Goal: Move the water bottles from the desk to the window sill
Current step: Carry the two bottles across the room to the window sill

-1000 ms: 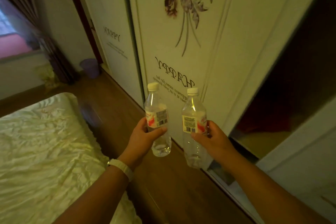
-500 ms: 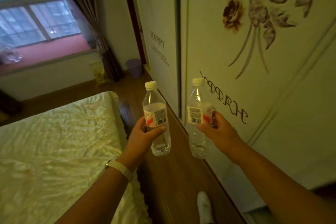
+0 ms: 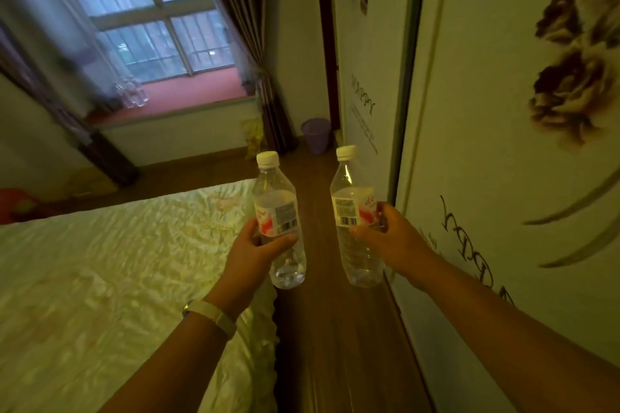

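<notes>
We find the left hand raised above the edge of the bed that faces the wardrobe. Its fingers and thumb are curled round the middle of a water bottle, which is white-capped and upright. A pale band sits on that wrist.

The right hand is out past the same bed edge, over the floor strip. Its thumb and fingers are wrapped round the label of a second water bottle, also capped and upright. The two bottles are apart, with floor showing between them, and neither touches the bed.

The floor strip runs along the bed's edge and is bounded on its other side by the wardrobe doors. The right forearm lies close to those doors. The strip is narrow beside the bed and opens onto wider floor past the bed's foot.

Beyond the bed's foot, the window sill runs under the window, its front edge in plain view. A cluster of clear bottles stands on it, toward the end away from the wardrobe. Blur keeps us from counting them. Red sill surface shows between the cluster and the curtain.

A purple bin stands on the floor past the bed's foot, at the end of the strip beside the wardrobe. A yellow bag sits just beside it, at the curtain's foot.
</notes>
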`<state>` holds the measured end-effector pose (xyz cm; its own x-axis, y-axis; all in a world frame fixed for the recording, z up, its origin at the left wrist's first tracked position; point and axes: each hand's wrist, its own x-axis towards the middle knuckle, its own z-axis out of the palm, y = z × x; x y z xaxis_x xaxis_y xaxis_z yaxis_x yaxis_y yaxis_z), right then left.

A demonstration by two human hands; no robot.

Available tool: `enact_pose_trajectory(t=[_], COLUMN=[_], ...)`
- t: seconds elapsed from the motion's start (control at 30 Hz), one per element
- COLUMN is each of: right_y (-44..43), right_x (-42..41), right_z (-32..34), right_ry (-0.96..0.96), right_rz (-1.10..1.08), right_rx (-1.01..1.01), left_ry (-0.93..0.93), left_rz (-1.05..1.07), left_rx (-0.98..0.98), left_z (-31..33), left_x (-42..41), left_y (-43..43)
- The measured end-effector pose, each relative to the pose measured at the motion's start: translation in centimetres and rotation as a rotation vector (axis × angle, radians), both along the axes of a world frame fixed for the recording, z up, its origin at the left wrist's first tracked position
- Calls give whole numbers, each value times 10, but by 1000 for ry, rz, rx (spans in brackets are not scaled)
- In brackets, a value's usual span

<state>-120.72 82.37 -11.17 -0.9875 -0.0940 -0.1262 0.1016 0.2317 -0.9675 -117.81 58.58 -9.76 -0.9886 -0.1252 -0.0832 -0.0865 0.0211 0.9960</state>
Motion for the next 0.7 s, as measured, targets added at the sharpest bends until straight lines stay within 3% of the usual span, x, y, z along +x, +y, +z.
enact_pose_trajectory(t=[0.33, 0.7], right_y=[-38, -141], right_x=[-137, -343], right_z=[-16, -15], right_ry=[-56, -67], right_rz=[66, 114], right_rx=[6, 7], left_ry=[-23, -34], left_rz=[144, 159], left_rx=[2, 89], left_z=[-19, -35], left_x=[-110, -326], left_y=[-45, -145])
